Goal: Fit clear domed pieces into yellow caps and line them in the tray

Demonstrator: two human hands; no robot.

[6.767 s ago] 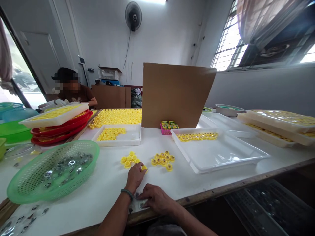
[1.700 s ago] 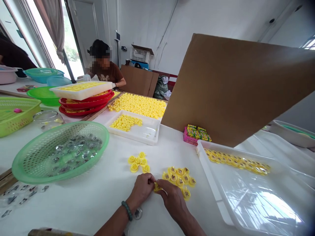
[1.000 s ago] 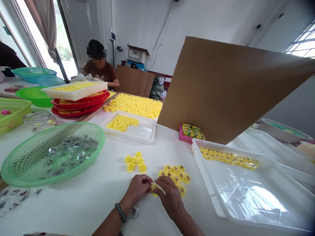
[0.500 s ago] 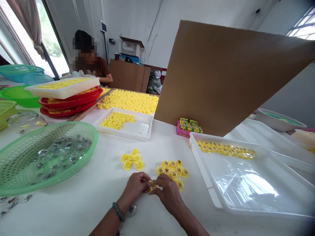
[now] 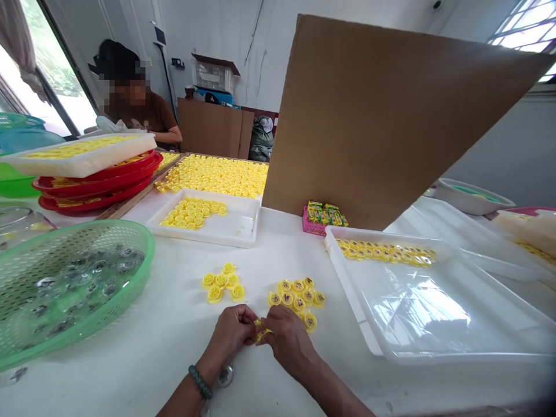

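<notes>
Between the fingertips of both hands is a small round yellow plastic piece (image 5: 262, 334), partly covered by the fingers. My left hand (image 5: 235, 329), with a beaded bracelet on its wrist, pinches it from the left. My right hand (image 5: 286, 330) is closed on its right side. Just beyond the right hand lies a group of yellow pieces with dark printed centres (image 5: 299, 298). Several plain yellow pieces (image 5: 221, 281) lie beyond the left hand. Under the left wrist rests a clear round disc (image 5: 226, 376), partly hidden by the forearm.
A green basket (image 5: 143, 243) of clear discs stands left. A white tray (image 5: 256, 226) holds yellow pieces; a larger white tray (image 5: 369, 341) at right holds printed ones. Behind stand a cardboard sheet (image 5: 382, 127), a pink basket (image 5: 313, 228) and stacked red trays (image 5: 99, 184). A person (image 5: 160, 119) sits at the far left.
The view has shifted a little to the right, so things appear further left. Both hands keep hold of the yellow piece, which looks more tilted and more covered by the right fingers.
</notes>
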